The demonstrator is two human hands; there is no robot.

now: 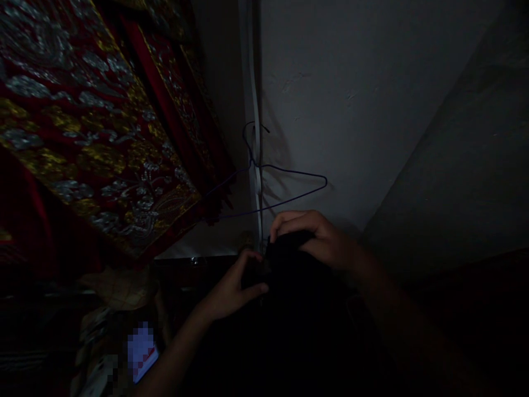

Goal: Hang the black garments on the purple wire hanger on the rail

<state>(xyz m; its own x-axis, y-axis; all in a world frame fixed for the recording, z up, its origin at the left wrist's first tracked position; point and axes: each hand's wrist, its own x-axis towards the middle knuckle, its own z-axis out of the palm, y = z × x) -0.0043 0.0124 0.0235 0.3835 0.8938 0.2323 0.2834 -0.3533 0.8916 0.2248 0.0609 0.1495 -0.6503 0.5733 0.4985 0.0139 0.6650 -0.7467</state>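
Observation:
The scene is very dim. My left hand [235,286] and my right hand [316,237] are raised together in front of a pale wall, both closed on a black garment [289,286] that hangs down below them. My left thumb and fingers pinch its upper edge. My right fingers curl over its top. Just above the hands an empty blue wire hanger [281,184] hangs by its hook from a white strip [255,138] running down the wall. Neither hand touches the hanger.
A red cloth with gold and silver embroidery [95,127] hangs at the left. Below it lies a pile of light-coloured cloths and bags [119,309]. A dark slanted surface [467,165] closes in on the right.

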